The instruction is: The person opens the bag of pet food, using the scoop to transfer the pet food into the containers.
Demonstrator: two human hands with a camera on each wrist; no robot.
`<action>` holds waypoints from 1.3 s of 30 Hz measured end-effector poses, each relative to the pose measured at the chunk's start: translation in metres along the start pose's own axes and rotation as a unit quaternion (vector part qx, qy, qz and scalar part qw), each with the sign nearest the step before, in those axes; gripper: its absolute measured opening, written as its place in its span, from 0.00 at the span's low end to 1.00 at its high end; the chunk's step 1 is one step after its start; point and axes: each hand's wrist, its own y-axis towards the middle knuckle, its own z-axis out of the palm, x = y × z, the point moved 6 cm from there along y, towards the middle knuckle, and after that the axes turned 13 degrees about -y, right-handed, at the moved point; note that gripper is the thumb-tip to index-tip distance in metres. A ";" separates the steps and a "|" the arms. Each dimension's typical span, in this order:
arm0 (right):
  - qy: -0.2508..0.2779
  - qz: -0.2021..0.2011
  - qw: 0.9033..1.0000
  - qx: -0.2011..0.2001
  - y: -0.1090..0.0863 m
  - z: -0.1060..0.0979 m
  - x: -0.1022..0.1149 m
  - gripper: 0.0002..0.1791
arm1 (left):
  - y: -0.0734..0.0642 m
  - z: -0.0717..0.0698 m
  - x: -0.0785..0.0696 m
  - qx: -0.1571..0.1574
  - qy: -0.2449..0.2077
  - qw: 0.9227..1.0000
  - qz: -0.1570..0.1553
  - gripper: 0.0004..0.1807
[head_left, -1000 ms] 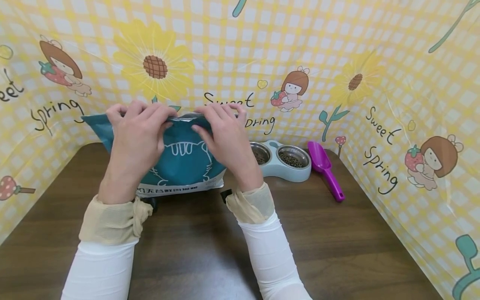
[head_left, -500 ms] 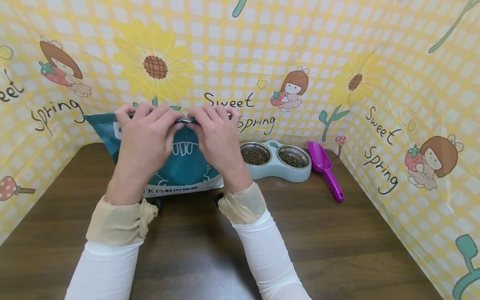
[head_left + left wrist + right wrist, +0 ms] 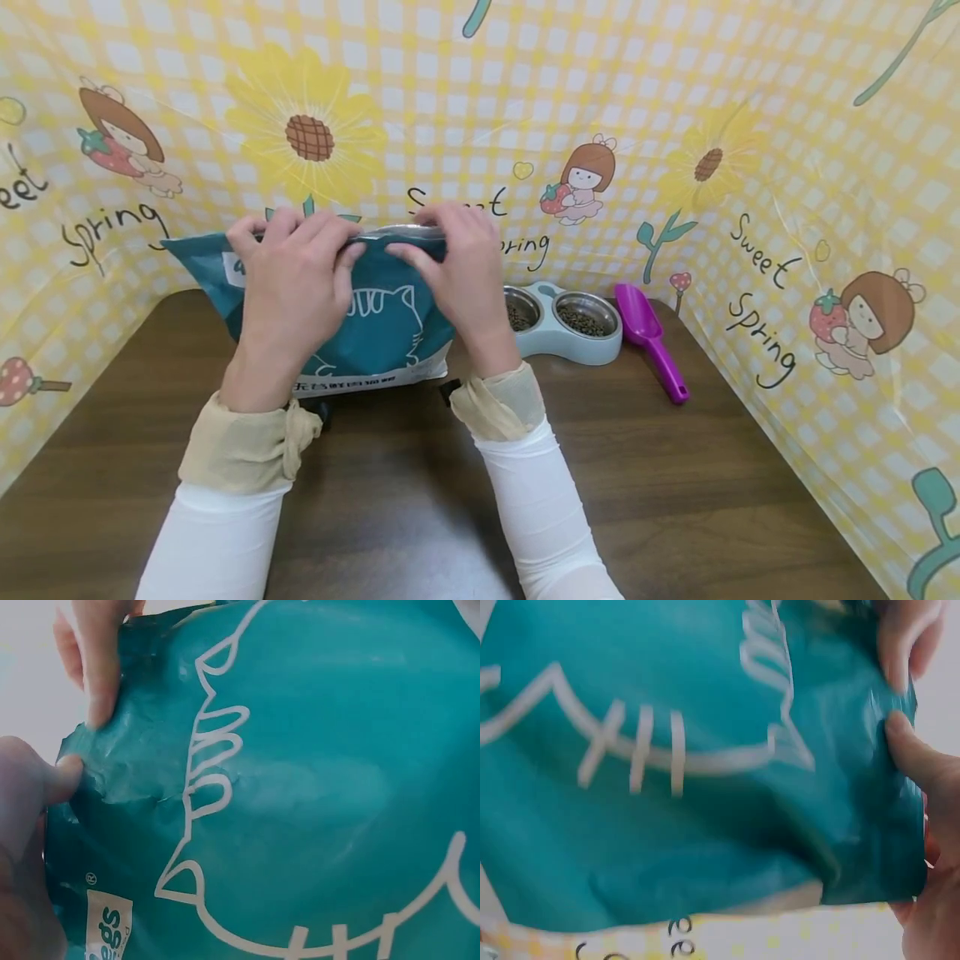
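A teal cat food bag (image 3: pixel 378 333) with a white cat outline stands on the table, its top edge raised. My left hand (image 3: pixel 291 292) grips the left part of that edge, thumb in front and fingers over the back. Farther right, my right hand (image 3: pixel 474 279) pinches the same edge; a silvery strip of the bag's inside shows between the hands. In the left wrist view the bag's printed front (image 3: pixel 300 750) fills most of the picture. The right wrist view has the right thumb (image 3: pixel 915 746) pressed on the bag's front. The fingertips behind the bag are mostly hidden.
A pale blue double feeder (image 3: pixel 573 343) with two steel bowls holding brown kibble stands right of the bag, its left bowl partly covered by my right hand. Beside it lies a purple scoop (image 3: pixel 651 337). Yellow checked cloth (image 3: pixel 465 100) walls the brown table (image 3: pixel 420 500).
My right hand slid left until it nearly met the left hand, then moved back right along the edge. The left hand shifted slightly right. The bag's silvery inside shows again between them.
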 end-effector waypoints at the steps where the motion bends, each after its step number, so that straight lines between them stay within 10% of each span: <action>1: 0.026 0.017 0.999 0.007 0.001 -0.001 -0.006 0.22 | 0.000 0.000 0.000 0.003 0.001 1.000 -0.002 0.16; 6: 0.166 0.090 0.981 0.054 0.000 0.000 -0.030 0.23 | 0.001 0.002 0.002 0.006 -0.005 1.000 -0.016 0.17; 13: 0.246 0.080 0.966 0.028 -0.001 -0.003 -0.036 0.17 | 0.002 0.004 0.004 0.009 -0.020 0.999 -0.033 0.18; 21: 0.215 0.085 0.972 0.031 -0.002 -0.010 -0.033 0.18 | 0.002 0.002 0.001 0.023 -0.034 0.999 -0.023 0.17; 39: 0.029 -0.080 0.993 0.079 -0.003 -0.030 -0.008 0.13 | 0.002 0.013 -0.020 -0.017 -0.085 0.996 0.011 0.06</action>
